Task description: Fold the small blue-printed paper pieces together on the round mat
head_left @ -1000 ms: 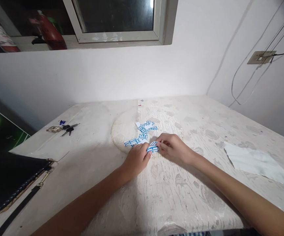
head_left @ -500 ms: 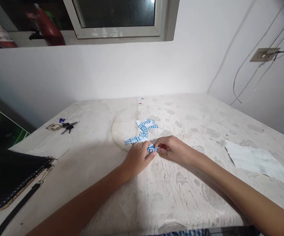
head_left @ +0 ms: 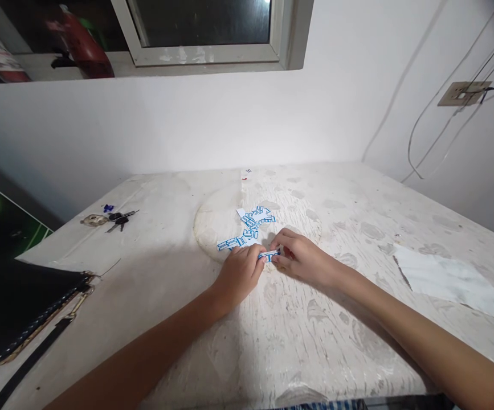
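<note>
Between my two hands is a small white piece with blue markings (head_left: 268, 257), perhaps paper or card. My left hand (head_left: 239, 272) pinches its left end between thumb and fingers. At the right end, the thumb and fingers of my right hand (head_left: 300, 255) close on the same piece. Just beyond my hands lies a loose spread of white paper pieces with blue outlines (head_left: 249, 228), some overlapping. Part of the spread is hidden behind my left hand.
A bunch of keys (head_left: 118, 218) lies at the left, above a black bag (head_left: 28, 307) with a strap. A white cloth or paper (head_left: 452, 285) lies at the right. The table (head_left: 315, 341) meets a wall with a window and a socket (head_left: 464, 94).
The piece between my hands has turned, showing a different face and a white upper edge. My right hand's fingers have lifted slightly; both hands stay in nearly the same place.
</note>
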Available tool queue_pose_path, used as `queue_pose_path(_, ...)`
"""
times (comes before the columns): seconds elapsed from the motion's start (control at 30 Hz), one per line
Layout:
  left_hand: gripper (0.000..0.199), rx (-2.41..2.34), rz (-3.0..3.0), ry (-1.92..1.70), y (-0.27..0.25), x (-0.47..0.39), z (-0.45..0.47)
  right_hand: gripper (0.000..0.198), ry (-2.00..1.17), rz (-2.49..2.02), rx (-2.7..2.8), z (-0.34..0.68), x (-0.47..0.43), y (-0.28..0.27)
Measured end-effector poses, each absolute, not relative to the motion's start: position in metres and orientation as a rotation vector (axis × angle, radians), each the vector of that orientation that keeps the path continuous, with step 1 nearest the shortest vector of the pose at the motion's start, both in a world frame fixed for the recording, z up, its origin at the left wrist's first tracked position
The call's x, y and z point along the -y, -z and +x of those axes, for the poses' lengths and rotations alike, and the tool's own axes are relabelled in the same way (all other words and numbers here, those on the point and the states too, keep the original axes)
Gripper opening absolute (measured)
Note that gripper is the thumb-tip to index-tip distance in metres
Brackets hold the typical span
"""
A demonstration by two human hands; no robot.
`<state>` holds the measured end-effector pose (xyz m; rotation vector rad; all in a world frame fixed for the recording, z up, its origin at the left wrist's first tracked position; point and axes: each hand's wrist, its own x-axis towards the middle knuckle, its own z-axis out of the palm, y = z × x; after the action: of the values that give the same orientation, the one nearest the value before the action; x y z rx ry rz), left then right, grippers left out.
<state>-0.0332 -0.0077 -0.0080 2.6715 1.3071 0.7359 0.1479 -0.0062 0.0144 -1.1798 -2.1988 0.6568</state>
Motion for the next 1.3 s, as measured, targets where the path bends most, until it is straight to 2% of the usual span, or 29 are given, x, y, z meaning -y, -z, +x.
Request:
queue_pose_path(0.27, 0.014, -1.327, 2.674, -0.736, 0.009, 0.007, -0.033, 0.021, -0.727, -1.151, 2.19, 0.143, 0.009, -0.014)
queue_pose_path(0.5, 0.019, -1.314, 2.799, -0.675, 0.009, 0.008, -0.031, 0.036, -0.727, -1.127, 2.167, 0.141, 0.009, -0.009)
queue_pose_path(0.83, 0.013, -1.434, 2.744, -0.705, 0.009, 0.01, -0.032, 0.03, -0.667, -1.101, 2.174, 0.138, 0.011, -0.01)
queue_pose_path(1.0, 0.022, -1.377, 2.865, -0.607, 0.007, 0.009, -0.033, 0.032, -0.687, -1.146, 2.135, 0.148, 0.006, -0.016)
queue_pose_path(1.13, 0.021, -1.355, 2.87, -0.59, 0.008, 0.007, -0.035, 0.027, -0.474, -1.235, 2.108, 0.159, -0.023, -0.016)
queue_pose_path(1.3, 0.022, -1.345, 2.859, -0.592, 0.01, 0.008, -0.037, 0.031, -0.099, -1.119, 2.469, 0.146, -0.079, -0.019)
